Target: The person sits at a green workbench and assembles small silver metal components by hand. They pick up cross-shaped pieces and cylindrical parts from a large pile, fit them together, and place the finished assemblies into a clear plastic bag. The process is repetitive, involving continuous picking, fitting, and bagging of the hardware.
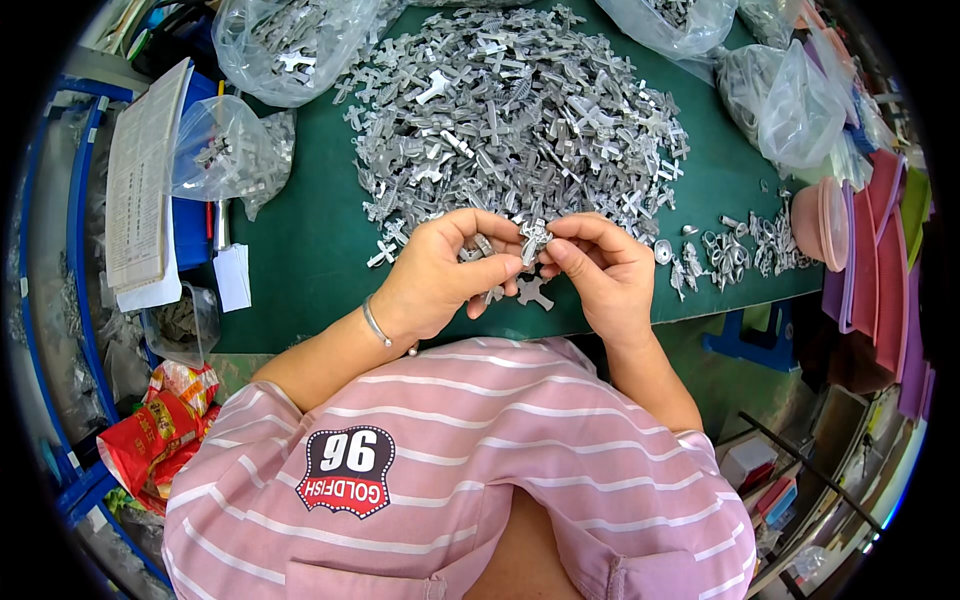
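A large heap of small silver metal crosses (520, 120) covers the middle of the green table. At its near edge I hold one ornate cross pendant (534, 240) between both hands. My left hand (425, 270) is closed, thumb and forefinger pinching the pendant's left side. More silver pieces (478, 247) sit within the curled fingers of that hand. From the other side, my right hand (607, 275) pinches the same pendant with thumb and fingertips. Just below the hands, a plain cross (535, 293) lies on the table near its front edge.
Clear plastic bags of metal parts (232, 150) stand at the left, with others (785, 105) at the back right. Small groups of silver pieces (725, 255) lie right of my hands, beside a pink cup (820, 222). Papers (140, 185) lean against a blue bin at left.
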Tool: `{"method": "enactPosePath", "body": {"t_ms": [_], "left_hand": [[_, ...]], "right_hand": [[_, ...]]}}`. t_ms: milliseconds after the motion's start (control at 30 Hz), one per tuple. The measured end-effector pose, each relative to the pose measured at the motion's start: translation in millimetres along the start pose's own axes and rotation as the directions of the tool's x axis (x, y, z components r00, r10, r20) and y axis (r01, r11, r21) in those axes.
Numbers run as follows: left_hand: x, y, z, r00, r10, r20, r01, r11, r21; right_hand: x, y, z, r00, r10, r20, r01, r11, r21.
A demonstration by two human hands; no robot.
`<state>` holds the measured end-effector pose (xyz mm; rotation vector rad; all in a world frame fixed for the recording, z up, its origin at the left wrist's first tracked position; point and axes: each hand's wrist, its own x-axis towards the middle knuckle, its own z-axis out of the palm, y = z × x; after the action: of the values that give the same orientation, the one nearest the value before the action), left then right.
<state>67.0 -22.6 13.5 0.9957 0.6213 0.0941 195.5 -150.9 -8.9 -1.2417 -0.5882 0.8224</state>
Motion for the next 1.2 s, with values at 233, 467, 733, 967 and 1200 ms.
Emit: {"method": "enactPosePath", "body": {"t_ms": [233,467,733,967,1200], "left_hand": [[3.1,-6.7,-1.7,0.998,-0.067,0.005,0.067,0.992,-0.105],[2.7,-7.3,-14.3,0.963,-0.138,0.232,0.239,0.835,-0.496],[-1.1,-5.2,-16.0,0.987,-0.089,0.132,0.129,0.934,-0.334],[-1.4,-4.3,-6.1,0.989,-0.133,0.058,0.138,0.986,-0.096],[-1.9,-2.3,-2.8,0.993,-0.110,0.040,0.113,0.990,-0.086]], "right_hand": [[-2.1,-10.7,2.9,0.920,-0.379,0.097,0.383,0.823,-0.419],[5.9,-21.9,-8.6,0.840,-0.511,0.181,0.492,0.579,-0.650],[3.5,4.3,-11.4,0.932,-0.280,0.230,0.349,0.517,-0.782],[2.3,-8.9,-8.5,0.927,-0.325,0.186,0.371,0.735,-0.568],[-5.5,-2.3,0.5,0.959,-0.254,0.128,0.276,0.939,-0.204]]}}
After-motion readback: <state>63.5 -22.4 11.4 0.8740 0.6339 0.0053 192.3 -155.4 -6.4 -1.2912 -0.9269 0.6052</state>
